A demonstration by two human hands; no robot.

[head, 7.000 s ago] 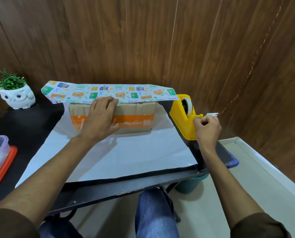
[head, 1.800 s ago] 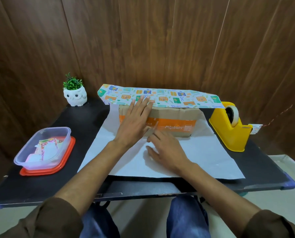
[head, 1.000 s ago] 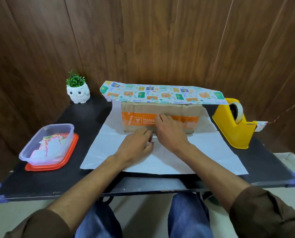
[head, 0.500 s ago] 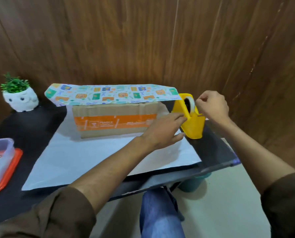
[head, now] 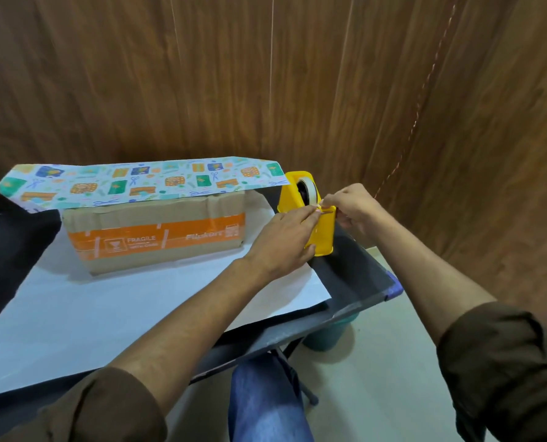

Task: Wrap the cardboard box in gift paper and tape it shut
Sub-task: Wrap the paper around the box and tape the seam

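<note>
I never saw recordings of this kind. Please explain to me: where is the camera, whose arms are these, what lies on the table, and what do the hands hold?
No machine here: a person works with bare hands. One camera, worn on the head, looks forward and down, so the arms are the wearer's own. On the black table a cardboard box stands on gift paper, white side up, with its printed far edge laid over the box top. To the right stands a yellow tape dispenser. The left hand lies against the dispenser; the right hand pinches the end of the tape.
</note>
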